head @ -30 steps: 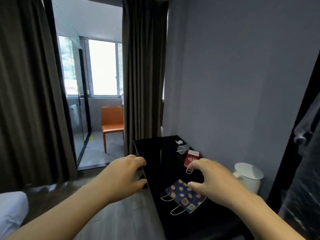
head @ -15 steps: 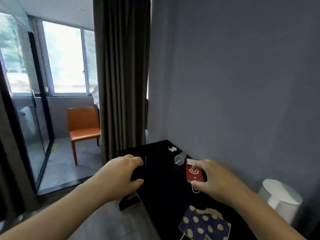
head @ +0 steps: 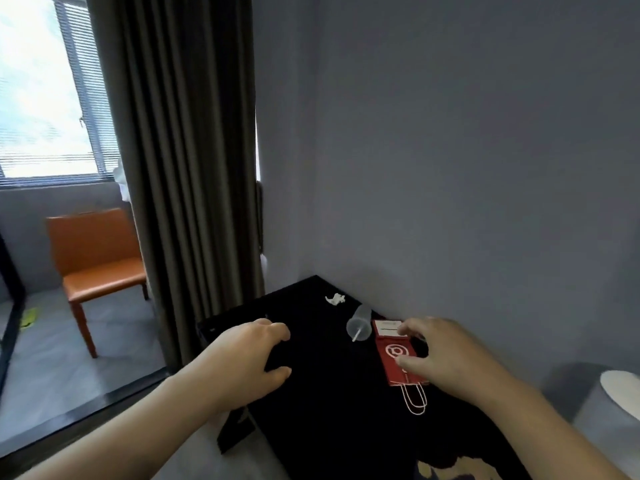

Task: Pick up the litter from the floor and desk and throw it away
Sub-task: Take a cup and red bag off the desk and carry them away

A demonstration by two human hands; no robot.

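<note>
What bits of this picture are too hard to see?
Head view:
Bin: cut off by the right edge.
Spotted cloth: mostly cut off by the bottom edge.
Red bag: right side under the right hand, so a grip cannot be told.
White scrap: too small to identify.

A flat red paper bag [head: 393, 355] with white cord handles lay by the black counter's [head: 311, 393] wall edge. A clear plastic cup [head: 358, 325] lay tipped farther back, and a crumpled white paper scrap [head: 335, 299] sat near its far corner.
</note>
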